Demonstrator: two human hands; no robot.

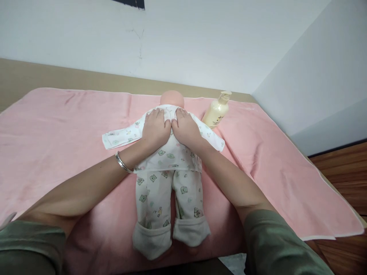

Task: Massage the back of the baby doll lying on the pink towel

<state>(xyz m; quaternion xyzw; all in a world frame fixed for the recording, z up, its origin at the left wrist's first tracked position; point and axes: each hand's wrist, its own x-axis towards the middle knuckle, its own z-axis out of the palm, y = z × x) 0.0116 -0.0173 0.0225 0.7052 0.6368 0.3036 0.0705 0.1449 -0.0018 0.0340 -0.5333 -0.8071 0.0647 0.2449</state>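
A baby doll [172, 98] lies on a pink cloth, its head toward the wall and its face out of sight. It wears a white patterned top [169, 156] with the sleeves spread to both sides, and matching trousers [156, 196] with turned-up cuffs. My left hand [156, 129] rests flat on the upper left of the top, fingers pointing toward the head. Beside it my right hand [185, 128] lies flat on the upper right, the two thumbs nearly meeting at the middle. Neither hand grips anything.
A cream pump bottle [216, 112] stands tilted-looking on the pink cloth [71, 133], right of the doll's head. Behind the cloth runs a tan table edge [86, 78] along a white wall [200, 46]. Brown wooden furniture [344, 172] is at the right.
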